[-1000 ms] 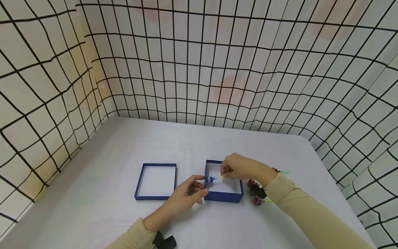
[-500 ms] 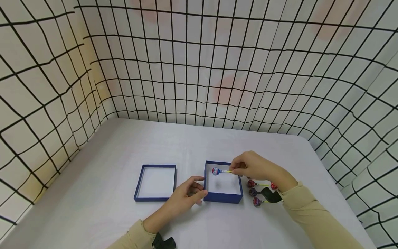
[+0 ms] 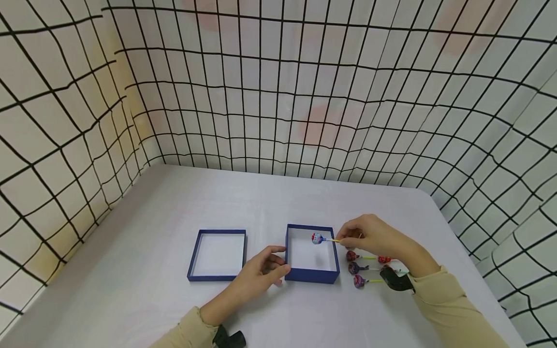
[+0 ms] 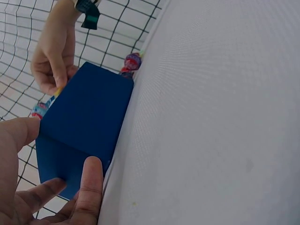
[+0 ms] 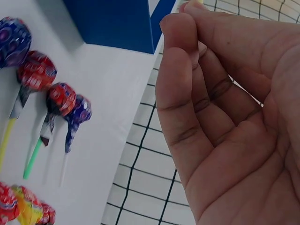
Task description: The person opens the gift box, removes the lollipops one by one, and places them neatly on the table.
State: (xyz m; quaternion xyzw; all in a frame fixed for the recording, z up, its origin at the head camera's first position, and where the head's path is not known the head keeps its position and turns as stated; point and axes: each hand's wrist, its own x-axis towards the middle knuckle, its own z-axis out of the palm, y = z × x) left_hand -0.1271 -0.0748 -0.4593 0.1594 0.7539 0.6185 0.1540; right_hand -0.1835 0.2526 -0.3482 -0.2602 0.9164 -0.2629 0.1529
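Note:
In the head view my right hand (image 3: 374, 237) pinches the yellow stick of a lollipop (image 3: 317, 238) with a blue and red wrapper. The lollipop is above the open blue box (image 3: 312, 275), its head over the white inside and its stick across the right wall. The left hand (image 3: 261, 273) touches the box's left wall, fingers against it and not wrapped round it. In the left wrist view its fingers (image 4: 91, 183) rest on the blue side. Several wrapped lollipops (image 3: 359, 281) lie right of the box; the right hand partly hides them.
A shallow blue-rimmed lid (image 3: 217, 278), white inside, lies left of the box on the white tabletop (image 3: 243, 198). Black netting (image 3: 283, 92) hangs before white walls behind and at both sides. The right wrist view shows lollipops (image 5: 37, 70) with coloured sticks near the box.
My right hand has moved rightward with the lollipop, from low inside the box to above its right wall. More lollipops on the table have come into sight. The left hand has stayed put.

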